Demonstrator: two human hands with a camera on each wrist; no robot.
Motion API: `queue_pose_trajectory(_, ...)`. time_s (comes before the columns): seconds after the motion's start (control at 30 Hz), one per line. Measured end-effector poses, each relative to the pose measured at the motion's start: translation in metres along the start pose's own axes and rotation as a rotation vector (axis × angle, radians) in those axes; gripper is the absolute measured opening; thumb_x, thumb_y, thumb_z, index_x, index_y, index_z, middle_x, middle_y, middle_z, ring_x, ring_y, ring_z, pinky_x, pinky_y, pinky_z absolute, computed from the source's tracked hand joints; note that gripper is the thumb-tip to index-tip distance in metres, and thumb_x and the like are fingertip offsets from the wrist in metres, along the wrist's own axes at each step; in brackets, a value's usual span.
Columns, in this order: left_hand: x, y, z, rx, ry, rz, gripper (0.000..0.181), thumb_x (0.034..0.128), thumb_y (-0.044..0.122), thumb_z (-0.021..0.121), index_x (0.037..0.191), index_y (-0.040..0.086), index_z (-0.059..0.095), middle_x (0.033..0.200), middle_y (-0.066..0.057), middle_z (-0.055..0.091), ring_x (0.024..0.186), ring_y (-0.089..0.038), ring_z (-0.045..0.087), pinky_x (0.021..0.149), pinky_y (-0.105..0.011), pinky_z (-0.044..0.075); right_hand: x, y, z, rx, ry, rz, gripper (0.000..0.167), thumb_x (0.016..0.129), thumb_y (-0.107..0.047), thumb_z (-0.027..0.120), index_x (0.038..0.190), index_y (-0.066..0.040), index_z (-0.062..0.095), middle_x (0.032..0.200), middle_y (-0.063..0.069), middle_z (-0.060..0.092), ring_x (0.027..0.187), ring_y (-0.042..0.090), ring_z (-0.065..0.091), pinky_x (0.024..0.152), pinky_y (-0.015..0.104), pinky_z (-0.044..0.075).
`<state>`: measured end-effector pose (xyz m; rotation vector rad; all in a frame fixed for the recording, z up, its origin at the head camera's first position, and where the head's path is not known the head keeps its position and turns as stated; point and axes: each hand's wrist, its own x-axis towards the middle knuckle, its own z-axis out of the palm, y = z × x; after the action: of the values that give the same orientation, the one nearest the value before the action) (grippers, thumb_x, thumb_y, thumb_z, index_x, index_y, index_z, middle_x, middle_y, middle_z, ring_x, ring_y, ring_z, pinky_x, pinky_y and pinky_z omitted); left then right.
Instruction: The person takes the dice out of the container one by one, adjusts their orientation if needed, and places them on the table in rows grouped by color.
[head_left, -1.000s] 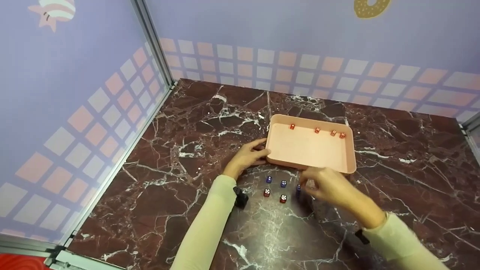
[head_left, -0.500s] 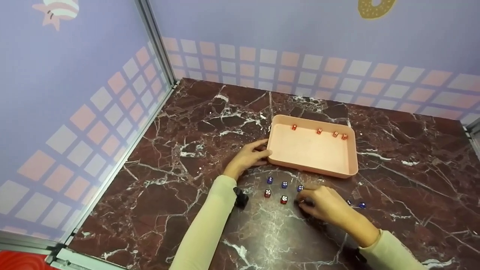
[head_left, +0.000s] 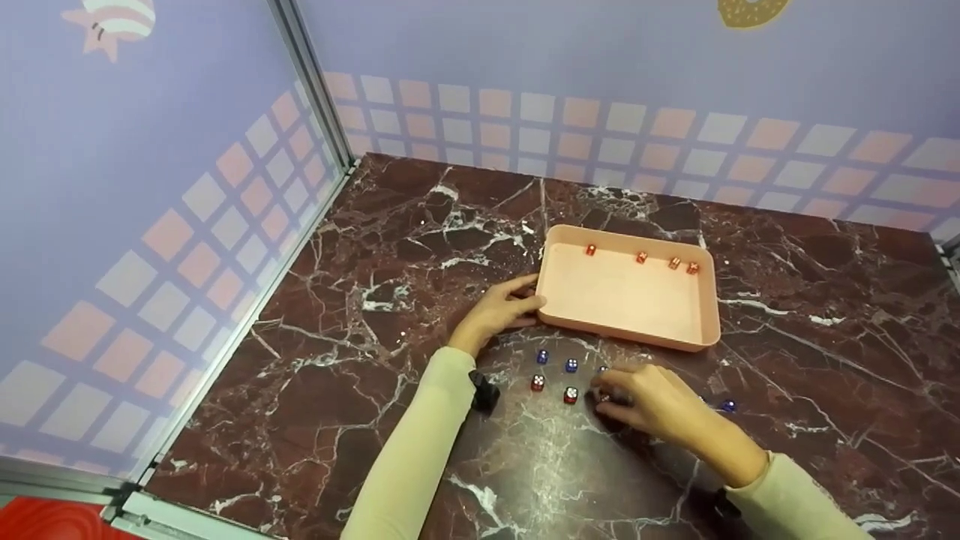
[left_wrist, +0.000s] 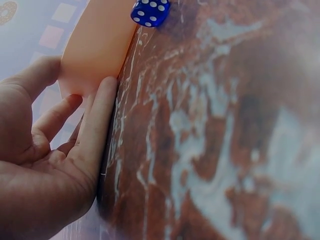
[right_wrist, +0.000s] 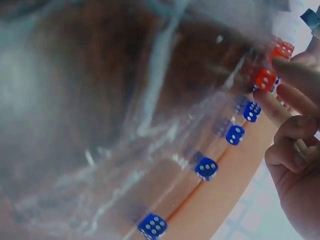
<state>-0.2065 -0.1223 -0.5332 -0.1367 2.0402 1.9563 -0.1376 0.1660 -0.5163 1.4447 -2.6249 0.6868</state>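
Note:
My left hand (head_left: 496, 311) holds the left side of a shallow peach tray (head_left: 630, 334), its thumb at the rim and the other fingers against the outer wall. In front of the tray, my right hand (head_left: 652, 397) pinches a red die (right_wrist: 265, 79) between thumb and finger, low at the tabletop. Its fingers partly cover a blue die (head_left: 603, 370) just behind. To the left stand two more blue dice, one outer (head_left: 542, 357) and one inner (head_left: 572, 365). Before them sit a red die (head_left: 538, 383) and another red die (head_left: 571, 394).
Several red dice lie along the tray's back wall, including a die (head_left: 591, 250) at the left. Right of my right hand is a blue die (head_left: 729, 406), with another half hidden by the wrist. Patterned panels (head_left: 465, 45) border the dark marbled table (head_left: 300, 420).
My right hand has moved slightly toward me from the third blue die and now has a red die in its fingers. Blue dice on the right came into view. The left hand stays put.

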Motion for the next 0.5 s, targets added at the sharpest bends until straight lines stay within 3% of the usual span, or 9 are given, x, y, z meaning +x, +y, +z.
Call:
queue_pose_trajectory(0.27, 0.004, 0.005, -0.002, -0.03, 0.002, 0.006, 0.06, 0.1026, 0.009, 0.071, 0.159, 0.007, 0.05, 0.132, -0.02, 0.057, 0.104, -0.023, 0.063, 0.1, -0.039, 0.064, 0.026, 0.013, -0.029, 0.135, 0.064, 0.077, 0.016, 0.094, -0.011, 0.081, 0.11, -0.006, 0.078, 0.098, 0.004, 0.079, 0.079, 0.013, 0.074, 0.071, 0.03, 0.068)
queue_pose_trajectory(0.37, 0.004, 0.005, -0.003, -0.027, 0.002, 0.012, 0.06, 0.1025, 0.01, 0.071, 0.159, 0.008, 0.05, 0.132, -0.02, 0.057, 0.106, -0.025, 0.064, 0.1, -0.039, 0.064, 0.042, 0.023, -0.037, 0.154, 0.105, 0.131, 0.013, 0.095, -0.008, 0.079, 0.108, -0.005, 0.079, 0.097, 0.003, 0.079, 0.072, 0.009, 0.066, 0.066, 0.025, 0.063)
queue_pose_trajectory(0.5, 0.0, 0.0, -0.002, -0.02, 0.007, 0.002, 0.061, 0.1024, 0.014, 0.072, 0.159, 0.01, 0.051, 0.133, -0.019, 0.057, 0.11, -0.028, 0.065, 0.1, -0.04, 0.064, 0.065, 0.039, -0.042, 0.142, 0.149, 0.175, 0.012, 0.094, -0.005, 0.079, 0.106, -0.003, 0.08, 0.096, 0.006, 0.08, 0.061, 0.006, 0.052, 0.054, 0.022, 0.048)
